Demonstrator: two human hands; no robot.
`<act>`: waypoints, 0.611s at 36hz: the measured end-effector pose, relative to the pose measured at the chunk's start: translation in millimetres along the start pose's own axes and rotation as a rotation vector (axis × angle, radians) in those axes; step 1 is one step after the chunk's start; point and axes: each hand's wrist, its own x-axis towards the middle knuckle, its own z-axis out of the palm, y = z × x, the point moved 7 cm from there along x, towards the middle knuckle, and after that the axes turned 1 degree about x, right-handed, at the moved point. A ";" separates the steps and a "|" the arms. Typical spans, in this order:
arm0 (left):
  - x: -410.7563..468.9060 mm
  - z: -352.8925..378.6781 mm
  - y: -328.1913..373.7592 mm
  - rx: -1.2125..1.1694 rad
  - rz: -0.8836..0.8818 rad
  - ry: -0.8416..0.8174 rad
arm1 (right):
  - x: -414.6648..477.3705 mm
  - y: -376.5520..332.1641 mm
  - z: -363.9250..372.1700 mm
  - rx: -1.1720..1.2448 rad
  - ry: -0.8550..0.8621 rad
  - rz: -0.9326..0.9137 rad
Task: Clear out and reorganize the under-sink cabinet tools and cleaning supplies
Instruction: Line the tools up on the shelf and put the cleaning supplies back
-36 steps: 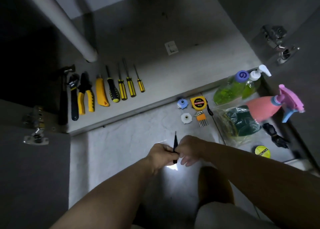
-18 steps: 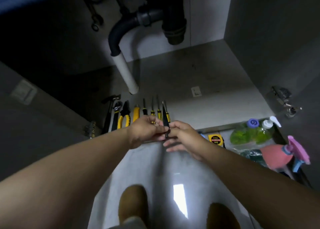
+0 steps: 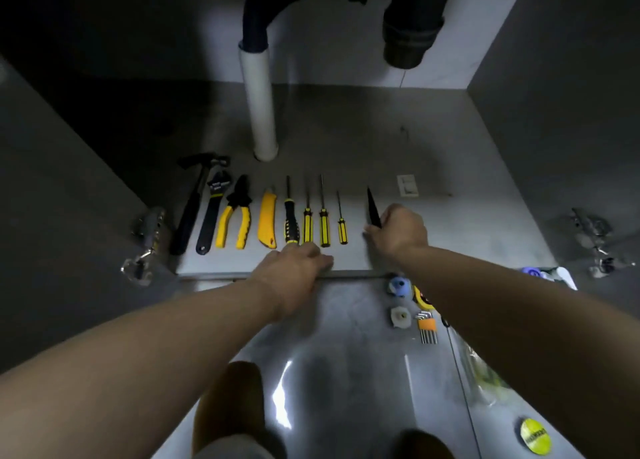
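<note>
Row done in front of pipe [image 3: 259,105]: hammer [image 3: 194,202], wrench [image 3: 213,212], pliers [image 3: 235,216], four screwdrivers [image 3: 323,223], glossy yellow-black handles. Right hand [image 3: 398,233] grips a slim black spike [image 3: 373,205] (tweezers?), right of pipe, extending the row. Left hand [image 3: 294,261] is blurred, grip unreadable. Hex keys [image 3: 426,327] wait outside, unsorted.
</note>
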 end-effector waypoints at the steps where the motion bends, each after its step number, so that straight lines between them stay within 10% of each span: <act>1: -1.3 11.4 -1.9 0.052 -0.009 -0.038 | 2.1 0.4 5.2 -0.014 -0.003 0.012; 22: -4.5 46.1 -5.0 0.130 -0.065 -0.158 | -12.7 -0.3 51.1 0.151 0.035 0.068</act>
